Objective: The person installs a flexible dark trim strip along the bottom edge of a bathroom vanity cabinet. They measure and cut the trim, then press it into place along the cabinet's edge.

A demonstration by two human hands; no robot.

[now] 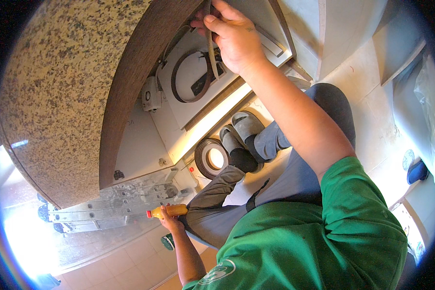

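My right hand (232,36) reaches up under a brown curved panel edge (135,72), its fingers closed around a narrow pale strip (210,50). The strip's lower end hangs down into the cabinet, and its upper part runs out of the picture. Lower down at the left, my left hand (168,218) is wrapped round a bottle of yellow-orange liquid (177,210) with a red cap, held nearly level beside my knee. A dark brown loop of banding (174,79) curves inside the cabinet, just below my right hand; whether it joins the strip cannot be made out.
A speckled stone-patterned top (67,87) fills the upper left. A coiled roll of brown banding (201,157) lies by my sandalled feet (246,125). An aluminium ladder (111,208) lies at the left, and a small white box (151,96) is fixed inside the cabinet.
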